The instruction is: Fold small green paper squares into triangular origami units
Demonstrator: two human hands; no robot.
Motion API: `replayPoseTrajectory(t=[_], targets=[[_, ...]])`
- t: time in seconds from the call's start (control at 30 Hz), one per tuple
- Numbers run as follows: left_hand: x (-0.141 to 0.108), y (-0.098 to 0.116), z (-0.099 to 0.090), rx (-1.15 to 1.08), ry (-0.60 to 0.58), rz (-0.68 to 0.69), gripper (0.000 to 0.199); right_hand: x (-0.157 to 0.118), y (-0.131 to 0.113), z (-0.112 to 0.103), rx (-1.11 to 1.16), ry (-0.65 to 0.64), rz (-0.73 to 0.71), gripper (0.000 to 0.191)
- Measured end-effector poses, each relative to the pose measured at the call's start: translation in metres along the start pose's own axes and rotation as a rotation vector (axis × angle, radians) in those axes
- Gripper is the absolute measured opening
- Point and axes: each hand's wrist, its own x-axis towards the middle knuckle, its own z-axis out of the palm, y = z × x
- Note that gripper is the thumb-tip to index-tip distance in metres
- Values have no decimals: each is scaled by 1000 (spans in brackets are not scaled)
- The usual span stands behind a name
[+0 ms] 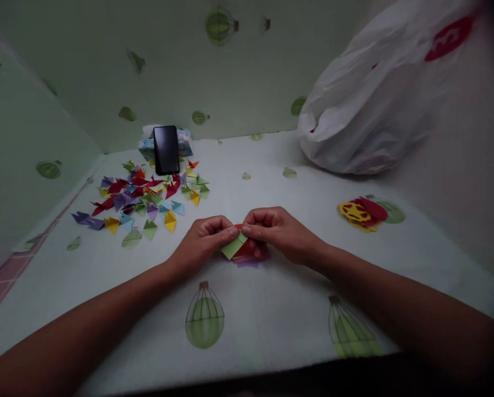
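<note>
Between my two hands is a small green sheet of origami paper (231, 247), partly folded, with crease lines showing. My left hand (209, 236) pinches its left edge between thumb and fingers. On the other side, my right hand (274, 230) pinches the upper right part, thumb on top. Beneath the green paper lies a small stack of coloured paper (247, 263), with red, pink and purple edges peeking out. The fingertips hide part of the green sheet's top edge.
Many small folded paper cranes (148, 198) are spread at the left. A black phone (166, 150) leans on a tissue box (185, 142) behind them. At the right lie red and yellow paper cutouts (361, 213), with a large white plastic bag (366, 105) behind.
</note>
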Motion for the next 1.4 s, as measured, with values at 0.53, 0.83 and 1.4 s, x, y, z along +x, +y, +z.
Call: replayPoseTrajectory(t=[0.53, 0.83, 1.4], targets=[[-3, 1, -2, 110, 12, 366, 7, 4, 9, -2, 220, -233, 127, 32], [-4, 1, 6, -73, -17, 22, 17, 2, 3, -1, -1, 24, -97, 31], [-6, 0, 11, -202, 38, -59, 15, -1, 9, 5, -128, 120, -244, 7]])
